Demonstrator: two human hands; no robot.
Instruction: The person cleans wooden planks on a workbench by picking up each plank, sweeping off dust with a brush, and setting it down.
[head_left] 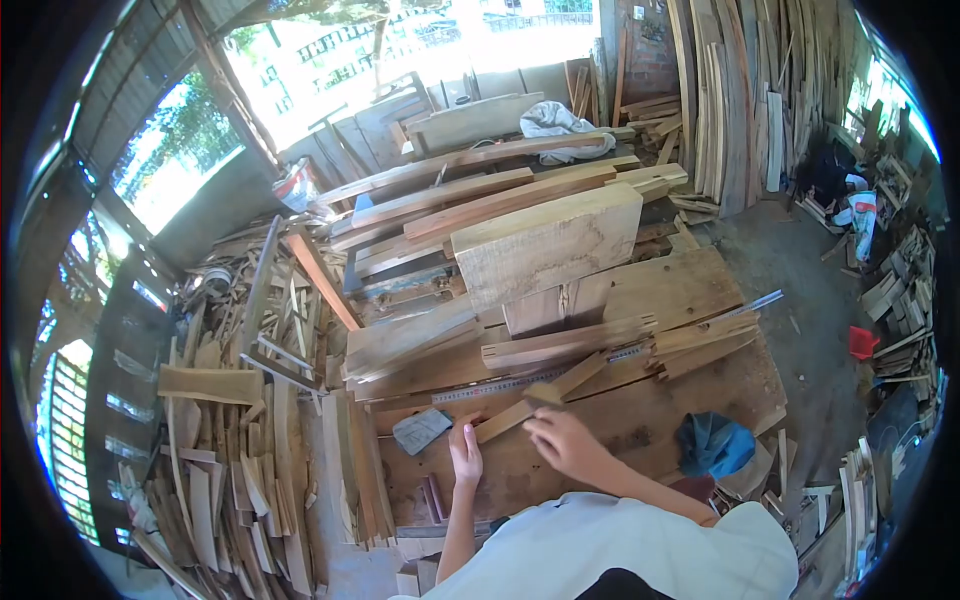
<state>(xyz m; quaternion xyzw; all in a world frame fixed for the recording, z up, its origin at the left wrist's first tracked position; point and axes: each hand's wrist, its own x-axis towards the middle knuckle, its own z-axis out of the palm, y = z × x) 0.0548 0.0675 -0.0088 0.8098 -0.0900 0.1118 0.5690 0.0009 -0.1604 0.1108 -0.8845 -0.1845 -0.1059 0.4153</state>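
A narrow wooden strip [582, 375] lies slantwise over the workbench [640, 420]. At the strip's near end, my left hand [467, 456] is closed around it with the thumb up. My right hand [568, 443] grips a small flat brown block [544, 393] and holds it against the strip's upper face; the fingertips are partly hidden, and I cannot make out the block's exact kind. A grey folded sheet [422, 430] rests left of my left hand. Behind the strip runs a marked metal ruler [490, 388], partly covered by wood.
A thick upright board [550, 245] stands behind the bench's middle. Notched wooden pieces [570, 341] lie before it. A blue cloth [715, 445] sits at the right, and short reddish bars [433, 497] at the near left. Stacked offcuts [240, 480] fill the left floor.
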